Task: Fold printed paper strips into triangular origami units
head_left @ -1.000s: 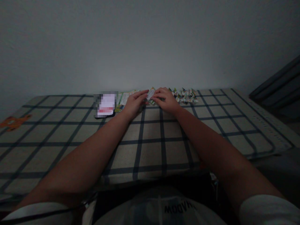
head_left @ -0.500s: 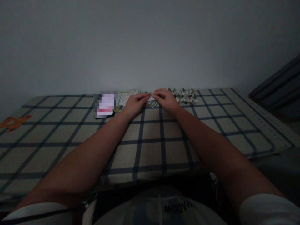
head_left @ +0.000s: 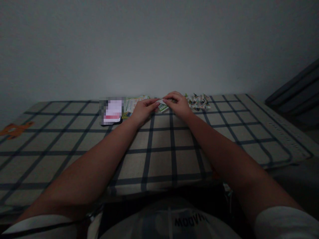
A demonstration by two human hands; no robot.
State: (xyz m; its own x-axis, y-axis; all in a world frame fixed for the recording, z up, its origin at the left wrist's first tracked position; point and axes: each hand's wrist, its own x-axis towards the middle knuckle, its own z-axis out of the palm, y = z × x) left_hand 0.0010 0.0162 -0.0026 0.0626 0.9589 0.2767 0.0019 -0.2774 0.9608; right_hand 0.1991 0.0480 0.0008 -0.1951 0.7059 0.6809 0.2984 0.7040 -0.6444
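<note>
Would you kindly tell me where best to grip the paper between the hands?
Probably pinch the paper at its near edge, coming from the wearer's side: that green-printed part shows uncovered, while the left hand and right hand flank it.

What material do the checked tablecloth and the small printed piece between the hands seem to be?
Tablecloth: probably woven cotton or linen, matte; it shows no shine. Printed piece: likely thin paper, with crisp, straight edges; too dim to judge any gloss.

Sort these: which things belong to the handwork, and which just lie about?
Apparently the work:
- paper piece between left hand and right hand
- printed sheets
- folded paper pieces

Seemingly lying about:
- blurred-screen device
- orange figure, possibly cloth print
</note>
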